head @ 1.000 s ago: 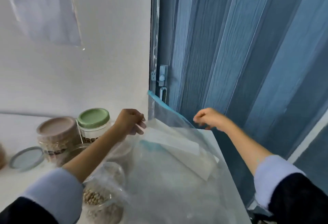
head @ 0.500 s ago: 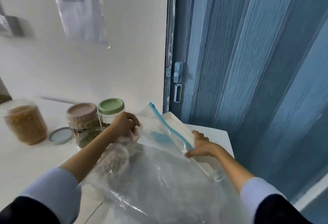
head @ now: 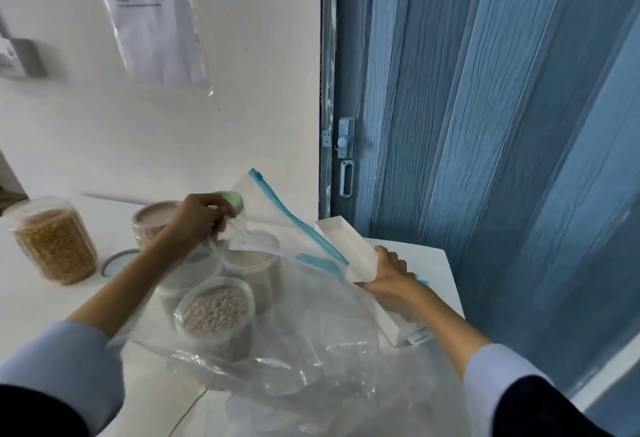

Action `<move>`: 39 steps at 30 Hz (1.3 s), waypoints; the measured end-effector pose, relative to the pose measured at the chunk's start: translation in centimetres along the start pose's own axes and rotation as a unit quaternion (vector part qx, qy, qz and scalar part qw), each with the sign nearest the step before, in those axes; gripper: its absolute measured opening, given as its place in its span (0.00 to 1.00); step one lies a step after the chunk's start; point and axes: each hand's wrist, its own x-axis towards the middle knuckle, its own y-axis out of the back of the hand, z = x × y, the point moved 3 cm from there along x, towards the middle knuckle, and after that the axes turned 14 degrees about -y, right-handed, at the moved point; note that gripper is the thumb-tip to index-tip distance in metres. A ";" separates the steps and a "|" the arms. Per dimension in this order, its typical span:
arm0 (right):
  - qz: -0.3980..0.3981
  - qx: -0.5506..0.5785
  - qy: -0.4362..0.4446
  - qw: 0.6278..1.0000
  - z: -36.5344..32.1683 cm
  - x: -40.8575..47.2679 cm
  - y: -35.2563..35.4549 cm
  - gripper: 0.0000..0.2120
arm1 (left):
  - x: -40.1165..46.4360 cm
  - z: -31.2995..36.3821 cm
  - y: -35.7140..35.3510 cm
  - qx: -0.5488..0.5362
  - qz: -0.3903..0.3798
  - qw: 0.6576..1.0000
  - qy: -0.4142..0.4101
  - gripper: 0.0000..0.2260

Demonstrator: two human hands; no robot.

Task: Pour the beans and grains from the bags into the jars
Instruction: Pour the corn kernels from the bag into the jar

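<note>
A large clear zip bag (head: pixel 304 329) with a blue seal strip lies draped over the jars on the white table (head: pixel 415 256). My left hand (head: pixel 201 218) pinches its upper left edge. My right hand (head: pixel 389 275) grips the bag's right edge at the blue strip, next to a white box. Seen through the plastic, an open jar of pale beans (head: pixel 216 312) stands in front, with a pink-lidded jar (head: pixel 254 258) behind it. Another pink-lidded jar (head: pixel 154 222) and a green-lidded jar (head: pixel 230 198) stand further back.
A jar of yellow grains (head: pixel 53 246) stands at the left, a loose grey lid (head: pixel 116 262) beside it. A long white box (head: pixel 349 246) lies at the table's right edge. A blue folding door (head: pixel 485 159) is close on the right, a white wall behind.
The bag has come down over the jars. My right hand dropped from the air to the bag's right edge by the white box. My view has turned left and downward.
</note>
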 end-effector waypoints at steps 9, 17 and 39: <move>0.081 0.027 -0.051 0.995 0.8 0.9 4.1 0.43 | -0.2 -0.2 -1.6 -0.020 -0.009 1.000 -0.004 0.14; 0.096 0.177 0.005 0.980 3.8 0.2 12.0 0.44 | 0.8 1.3 -8.3 0.021 -0.087 0.996 -0.021 0.13; -0.031 -0.069 0.048 0.996 1.9 -1.8 -0.6 0.47 | -0.8 2.1 -13.8 0.332 -0.280 0.888 -0.152 0.13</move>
